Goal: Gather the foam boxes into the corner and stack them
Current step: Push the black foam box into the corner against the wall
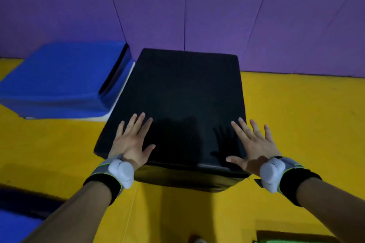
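Note:
A large black foam box [183,94] stands on the yellow floor mat in front of me, its far edge close to the purple padded wall. My left hand [132,140] lies flat on its top near the front left corner, fingers spread. My right hand [251,145] lies flat near the front right corner, fingers spread too. Neither hand grips anything. A lower blue foam box [59,80] with a white base sits to the left, touching the black box's left side and close to the wall.
The purple padded wall [217,9] runs across the back. Yellow mat [296,124] stretches to the right and in front. A blue and black foam piece [17,221] shows at the bottom left, and a green object [280,239] at the bottom edge.

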Demonstrator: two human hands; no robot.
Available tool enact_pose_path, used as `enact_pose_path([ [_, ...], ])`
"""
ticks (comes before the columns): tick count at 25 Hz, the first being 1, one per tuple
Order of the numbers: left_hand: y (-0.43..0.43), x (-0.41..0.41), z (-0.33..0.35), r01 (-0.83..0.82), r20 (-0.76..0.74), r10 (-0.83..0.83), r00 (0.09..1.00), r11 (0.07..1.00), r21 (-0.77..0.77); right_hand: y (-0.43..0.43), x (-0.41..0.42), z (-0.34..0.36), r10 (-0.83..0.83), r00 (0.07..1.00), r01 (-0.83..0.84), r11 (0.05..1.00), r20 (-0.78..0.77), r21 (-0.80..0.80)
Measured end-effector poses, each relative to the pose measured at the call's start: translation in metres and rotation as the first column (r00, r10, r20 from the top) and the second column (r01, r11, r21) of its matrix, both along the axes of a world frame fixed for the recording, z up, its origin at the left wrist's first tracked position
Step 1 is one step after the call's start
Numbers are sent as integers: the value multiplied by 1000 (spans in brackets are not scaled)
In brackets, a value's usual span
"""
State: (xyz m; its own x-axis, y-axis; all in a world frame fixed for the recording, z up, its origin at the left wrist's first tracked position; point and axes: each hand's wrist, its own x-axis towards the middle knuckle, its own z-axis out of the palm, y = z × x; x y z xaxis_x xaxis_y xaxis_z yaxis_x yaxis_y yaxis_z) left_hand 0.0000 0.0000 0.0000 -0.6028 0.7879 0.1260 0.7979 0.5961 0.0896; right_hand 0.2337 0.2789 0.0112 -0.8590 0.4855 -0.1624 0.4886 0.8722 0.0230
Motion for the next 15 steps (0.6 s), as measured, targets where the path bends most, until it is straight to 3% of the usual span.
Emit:
enact_pose_path([
  [6,-11,9,-113,5,186,60,981,944,-330,-9,7,-109,-124,975,151,979,185,-140],
  [13,43,-14,-174,66,254,27,967,934,-351,11,-8,-158,-371,885,437,870,280,-229],
  [15,49,-17,-187,67,263,32,964,931,-358,13,-16,-170,-418,878,464,863,233,-201],
])
